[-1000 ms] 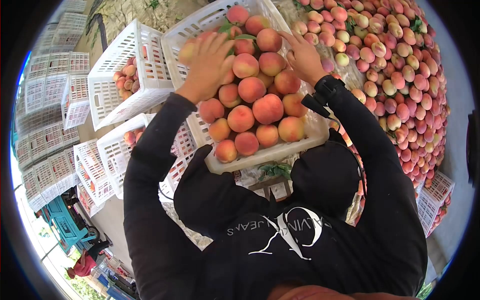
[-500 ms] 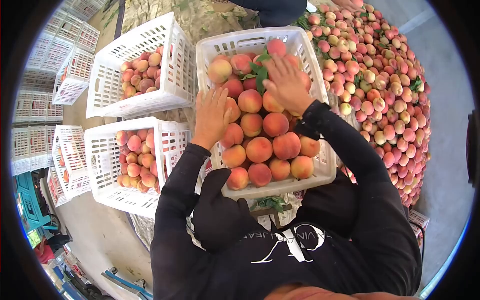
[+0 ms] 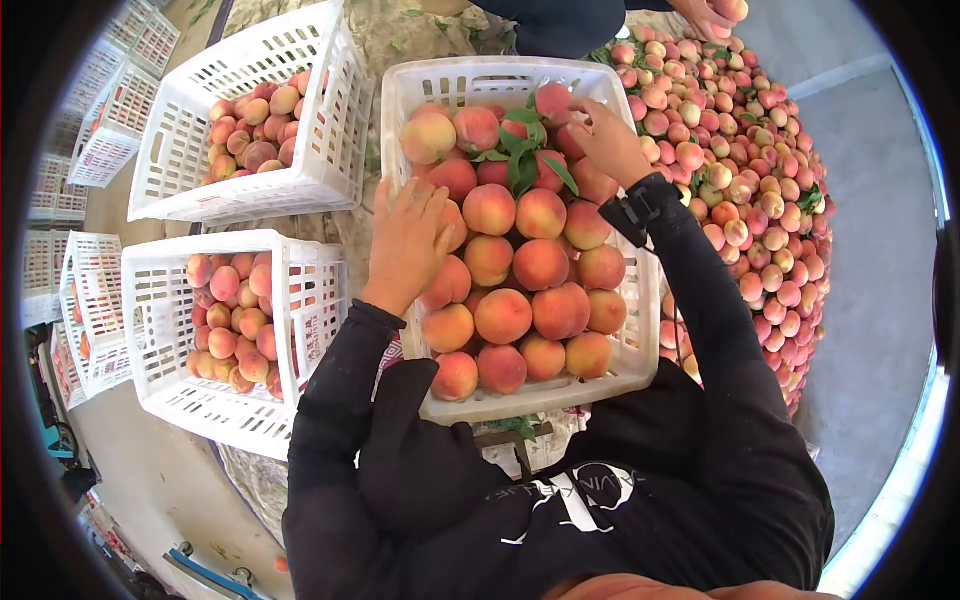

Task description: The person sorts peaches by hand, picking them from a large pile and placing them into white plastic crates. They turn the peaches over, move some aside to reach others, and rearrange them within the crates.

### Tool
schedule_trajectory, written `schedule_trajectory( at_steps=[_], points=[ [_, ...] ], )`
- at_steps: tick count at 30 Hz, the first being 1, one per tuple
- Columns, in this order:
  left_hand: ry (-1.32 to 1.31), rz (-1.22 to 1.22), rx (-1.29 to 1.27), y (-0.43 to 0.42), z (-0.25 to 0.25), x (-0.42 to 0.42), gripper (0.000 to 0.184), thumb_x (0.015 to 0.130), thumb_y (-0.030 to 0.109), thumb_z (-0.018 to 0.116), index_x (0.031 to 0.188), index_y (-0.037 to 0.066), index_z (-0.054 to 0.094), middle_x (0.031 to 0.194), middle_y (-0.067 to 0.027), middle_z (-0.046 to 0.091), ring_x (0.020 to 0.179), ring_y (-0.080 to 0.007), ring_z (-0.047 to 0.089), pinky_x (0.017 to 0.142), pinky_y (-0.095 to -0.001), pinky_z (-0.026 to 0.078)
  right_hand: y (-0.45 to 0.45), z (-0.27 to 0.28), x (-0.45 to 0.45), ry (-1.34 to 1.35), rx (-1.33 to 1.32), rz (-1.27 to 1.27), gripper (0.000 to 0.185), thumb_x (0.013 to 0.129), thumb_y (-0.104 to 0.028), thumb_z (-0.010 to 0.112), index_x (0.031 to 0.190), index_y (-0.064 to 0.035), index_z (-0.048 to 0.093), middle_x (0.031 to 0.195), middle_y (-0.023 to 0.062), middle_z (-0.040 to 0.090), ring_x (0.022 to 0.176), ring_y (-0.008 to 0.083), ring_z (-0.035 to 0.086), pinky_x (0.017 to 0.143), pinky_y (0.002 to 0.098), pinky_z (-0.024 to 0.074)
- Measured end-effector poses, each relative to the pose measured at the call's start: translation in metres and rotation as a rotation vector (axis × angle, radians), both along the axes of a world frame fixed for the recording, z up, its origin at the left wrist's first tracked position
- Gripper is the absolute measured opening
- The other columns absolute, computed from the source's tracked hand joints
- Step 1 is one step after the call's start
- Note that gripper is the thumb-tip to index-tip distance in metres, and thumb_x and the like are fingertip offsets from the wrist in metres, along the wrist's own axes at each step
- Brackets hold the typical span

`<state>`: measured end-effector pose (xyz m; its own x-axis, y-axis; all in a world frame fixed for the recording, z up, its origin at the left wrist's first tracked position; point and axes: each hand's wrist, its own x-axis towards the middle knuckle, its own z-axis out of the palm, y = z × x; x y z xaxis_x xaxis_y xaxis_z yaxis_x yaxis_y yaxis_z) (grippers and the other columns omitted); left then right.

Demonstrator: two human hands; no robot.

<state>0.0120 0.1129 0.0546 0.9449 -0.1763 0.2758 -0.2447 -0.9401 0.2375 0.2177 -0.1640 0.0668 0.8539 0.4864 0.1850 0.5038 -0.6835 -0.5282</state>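
Observation:
A white crate (image 3: 500, 405) full of large peaches stands in front of me. My left hand (image 3: 408, 240) lies spread over the crate's left rim and the peaches beside it, its fingers apart. At the upper right of the crate, my right hand (image 3: 607, 140) has its fingertips at a red peach (image 3: 554, 103), with thumb and fingers apart. Green leaves (image 3: 522, 155) rest on the peaches between my hands. A black band (image 3: 643, 203) is around my right wrist.
Two white crates with peaches, an upper one (image 3: 160, 190) and a lower one (image 3: 140, 330), stand at left. More crates (image 3: 95, 300) are farther left. A large peach heap (image 3: 745, 200) spreads at right. Another person's hand (image 3: 705, 18) holds a peach at the top.
The view has shifted. My left hand moved from the upper peaches to the left rim. My right hand crossed over the leaves, then returned to the upper right. Another person's hand has come into view.

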Motion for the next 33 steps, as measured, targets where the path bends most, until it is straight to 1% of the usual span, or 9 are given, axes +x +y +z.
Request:
schedule_trajectory(
  at_steps=[2,4,5,8,16,19,25,29,33],
  points=[
    [0.000,0.016,-0.023,0.002,-0.003,0.000,0.049,0.086,0.023,0.064,0.130,0.004,0.055,0.127,-0.0120,0.060,0.129,-0.0301,0.046,0.117,-0.0554,0.019,0.004,0.002,0.017,-0.035,-0.198,-0.027,0.037,0.084,-0.032,0.062,0.110,-0.0047,0.066,0.103,0.0156,0.070,0.100,0.0299,0.067,0.085,0.0409,0.0527],
    [-0.064,-0.002,-0.081,0.002,-0.004,-0.001,0.043,0.085,0.022,0.065,0.123,0.003,0.060,0.122,-0.0136,0.062,0.127,-0.0307,0.049,0.116,-0.0556,0.021,0.016,0.010,0.023,0.055,-0.822,-0.033,0.051,0.077,-0.041,0.066,0.111,-0.0036,0.066,0.094,0.0160,0.071,0.089,0.0345,0.069,0.082,0.0426,0.0539],
    [-0.065,0.009,-0.092,0.002,-0.006,-0.002,0.043,0.085,0.022,0.065,0.123,0.003,0.060,0.122,-0.0136,0.062,0.127,-0.0307,0.049,0.116,-0.0556,0.021,0.027,0.006,0.022,0.074,-0.915,-0.078,0.060,0.070,-0.049,0.068,0.111,-0.0043,0.067,0.096,0.0161,0.072,0.090,0.0333,0.069,0.081,0.0420,0.0542],
    [-0.046,0.014,-0.107,0.003,-0.007,-0.004,0.047,0.084,0.024,0.066,0.127,0.005,0.058,0.126,-0.0118,0.061,0.130,-0.0286,0.046,0.118,-0.0552,0.019,0.037,0.006,0.035,0.195,-1.006,-0.047,0.058,0.070,-0.047,0.068,0.109,-0.0037,0.068,0.097,0.0180,0.072,0.092,0.0339,0.070,0.084,0.0431,0.0537],
    [-0.106,0.008,-0.149,0.005,-0.011,-0.003,0.044,0.083,0.025,0.066,0.121,0.003,0.060,0.121,-0.0138,0.062,0.127,-0.0295,0.049,0.118,-0.0546,0.019,0.020,0.010,0.044,0.274,-0.870,-0.043,0.067,0.071,-0.040,0.069,0.122,0.0013,0.057,0.109,0.0231,0.068,0.100,0.0365,0.067,0.088,0.0414,0.0525],
    [-0.215,0.008,-0.183,0.002,-0.010,-0.002,0.028,0.085,0.020,0.063,0.105,0.001,0.062,0.104,-0.0134,0.063,0.116,-0.0316,0.052,0.115,-0.0546,0.026,0.029,0.014,0.041,0.368,-0.867,0.019,0.065,0.073,-0.045,0.067,0.121,-0.0007,0.061,0.109,0.0219,0.069,0.101,0.0356,0.067,0.089,0.0416,0.0522],
    [-0.302,-0.003,-0.249,0.003,-0.011,-0.002,0.022,0.083,0.017,0.062,0.099,0.002,0.062,0.096,-0.0112,0.061,0.112,-0.0309,0.053,0.113,-0.0545,0.029,0.049,0.004,0.027,0.377,-0.839,-0.243,0.056,0.076,-0.052,0.064,0.103,-0.0029,0.072,0.105,0.0196,0.071,0.102,0.0330,0.068,0.089,0.0377,0.0520],
    [-0.122,0.006,-0.178,0.006,-0.012,-0.003,0.039,0.083,0.024,0.066,0.116,0.004,0.062,0.117,-0.0122,0.062,0.125,-0.0298,0.049,0.116,-0.0552,0.023,0.027,-0.022,0.063,0.492,-0.594,-0.119,0.052,0.074,-0.047,0.067,0.098,-0.0006,0.072,0.098,0.0198,0.072,0.100,0.0317,0.068,0.090,0.0358,0.0510],
    [-0.041,0.018,-0.138,0.003,-0.008,-0.003,0.040,0.083,0.025,0.067,0.117,0.004,0.062,0.118,-0.0116,0.062,0.126,-0.0292,0.049,0.117,-0.0550,0.021,0.010,-0.048,0.062,0.520,-0.501,-0.148,0.074,0.072,-0.042,0.070,0.127,0.0049,0.053,0.120,0.0279,0.060,0.111,0.0383,0.062,0.093,0.0396,0.0505]
  ],
)
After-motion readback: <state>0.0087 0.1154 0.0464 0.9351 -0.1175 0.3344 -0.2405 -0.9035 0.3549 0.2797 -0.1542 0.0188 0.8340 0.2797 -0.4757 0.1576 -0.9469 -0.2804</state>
